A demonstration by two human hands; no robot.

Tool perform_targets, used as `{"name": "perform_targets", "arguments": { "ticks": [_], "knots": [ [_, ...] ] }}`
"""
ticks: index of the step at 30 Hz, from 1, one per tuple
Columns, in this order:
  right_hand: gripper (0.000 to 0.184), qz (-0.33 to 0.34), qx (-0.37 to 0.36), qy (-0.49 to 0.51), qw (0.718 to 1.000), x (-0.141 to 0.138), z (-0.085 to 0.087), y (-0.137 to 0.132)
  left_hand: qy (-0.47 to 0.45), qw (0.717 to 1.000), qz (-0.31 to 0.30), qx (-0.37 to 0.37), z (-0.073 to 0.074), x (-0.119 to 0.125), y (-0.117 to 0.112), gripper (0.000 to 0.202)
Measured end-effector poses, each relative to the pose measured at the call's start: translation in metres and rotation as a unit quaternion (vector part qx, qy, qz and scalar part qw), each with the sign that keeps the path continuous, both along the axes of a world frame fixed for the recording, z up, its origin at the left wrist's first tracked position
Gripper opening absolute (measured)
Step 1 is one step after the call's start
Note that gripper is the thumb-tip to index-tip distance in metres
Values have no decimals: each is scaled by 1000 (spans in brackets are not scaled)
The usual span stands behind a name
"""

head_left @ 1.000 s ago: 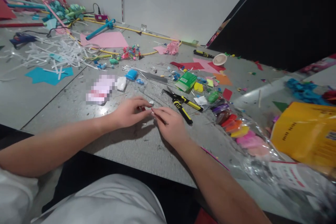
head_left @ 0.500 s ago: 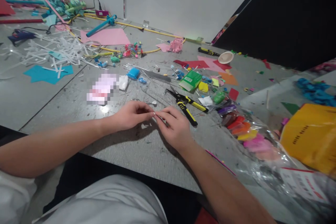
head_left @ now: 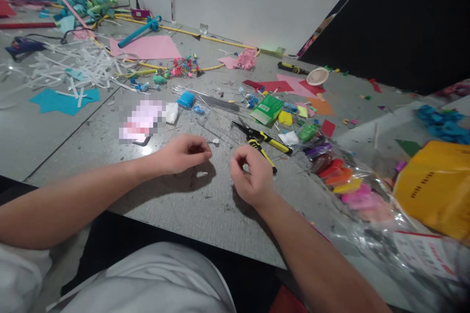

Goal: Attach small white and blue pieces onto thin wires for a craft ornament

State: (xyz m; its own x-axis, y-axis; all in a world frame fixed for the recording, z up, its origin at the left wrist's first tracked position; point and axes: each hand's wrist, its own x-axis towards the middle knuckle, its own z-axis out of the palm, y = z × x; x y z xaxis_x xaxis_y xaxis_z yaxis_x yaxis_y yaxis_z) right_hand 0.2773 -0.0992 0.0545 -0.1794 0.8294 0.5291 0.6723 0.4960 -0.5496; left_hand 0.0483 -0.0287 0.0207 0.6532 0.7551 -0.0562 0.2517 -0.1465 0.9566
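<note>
My left hand (head_left: 188, 153) hovers low over the grey table (head_left: 205, 234), thumb and fingertips pinched together. Apart from it, my right hand (head_left: 254, 176) also has thumb and forefinger closed in a ring. Whatever either pinch holds is too small to make out. Just beyond the left fingertips lies a small white lump (head_left: 215, 141) beside thin wires (head_left: 212, 132). Pliers with black and yellow handles (head_left: 270, 143) rest behind my right hand, which partly covers one handle. A white packet (head_left: 171, 113) and a blue packet (head_left: 186, 100) lie farther back.
A phone with a blurred-out screen (head_left: 141, 122) lies left of centre. White paper strips (head_left: 84, 66) are heaped at the left. A green packet (head_left: 268, 110), a clear bag of coloured clay (head_left: 336, 176) and a yellow bag (head_left: 433, 190) fill the right side. A white wall (head_left: 257, 5) stands behind.
My hands were together, fingertips meeting; now they are apart, the left drawn slightly left and the right moved right. The fingers of both have curled in more.
</note>
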Motion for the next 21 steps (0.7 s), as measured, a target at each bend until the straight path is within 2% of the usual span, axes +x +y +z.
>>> {"name": "perform_targets", "arguments": {
  "ticks": [2, 4, 6, 9, 13, 16, 21],
  "knots": [
    [21, -7, -25, 3, 1000, 3, 0, 1, 88, 990, 18, 110, 6, -8, 9, 17],
    [25, 0, -36, -6, 999, 4, -1, 2, 191, 957, 42, 217, 11, -17, 16, 15],
    [26, 6, -40, -16, 999, 2, -2, 3, 275, 919, 73, 272, 15, -24, 22, 18],
    [20, 4, -45, -24, 999, -1, -3, 4, 336, 891, 116, 283, 18, -32, 28, 21],
    [13, -5, -80, -12, 997, -3, -4, 4, 367, 882, 133, 263, 19, -37, 32, 23],
    [19, 11, -89, -17, 996, -1, -4, 4, 382, 879, 127, 255, 19, -40, 34, 18],
    [27, 45, -85, -39, 995, 0, -3, 2, 383, 875, 146, 256, 21, -41, 34, 30]
  ]
}}
